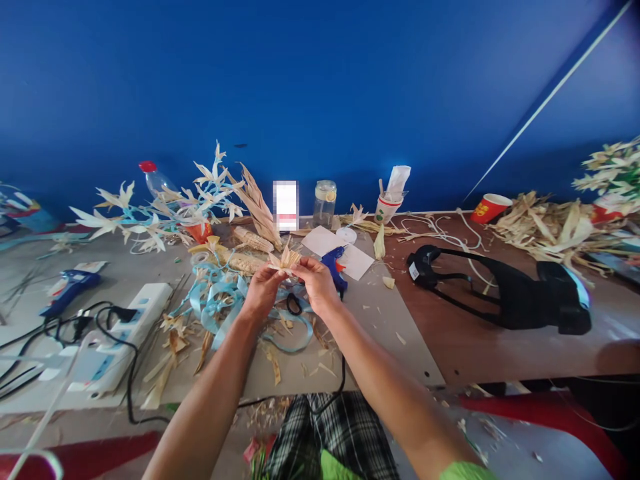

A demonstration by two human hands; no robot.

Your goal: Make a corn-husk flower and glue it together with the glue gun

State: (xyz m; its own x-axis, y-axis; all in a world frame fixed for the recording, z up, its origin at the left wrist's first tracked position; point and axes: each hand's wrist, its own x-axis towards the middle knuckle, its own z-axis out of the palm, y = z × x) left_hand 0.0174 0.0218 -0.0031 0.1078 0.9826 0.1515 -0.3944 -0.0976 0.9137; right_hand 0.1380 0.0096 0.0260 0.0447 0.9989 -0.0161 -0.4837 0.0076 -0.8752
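Between my two hands, over the table, is a pale corn husk flower (285,259) with pointed petals. My left hand (263,288) pinches it from the left, near its base. From the right, my right hand (316,283) grips its other side with thumb and fingers. A blue glue gun (334,267) lies just beyond my right hand. Light blue ribbon (213,300) is heaped in loops left of my left hand. Dried corn cobs (250,239) lie behind the hands.
A white power strip (125,327) with black cables and a second glue gun (73,290) lie left. Husk flowers on blue stems (165,207) stand behind. A glass jar (325,203), a paper cup (389,207), a black strapped headset (520,293) and a husk pile (535,223) extend rightward.
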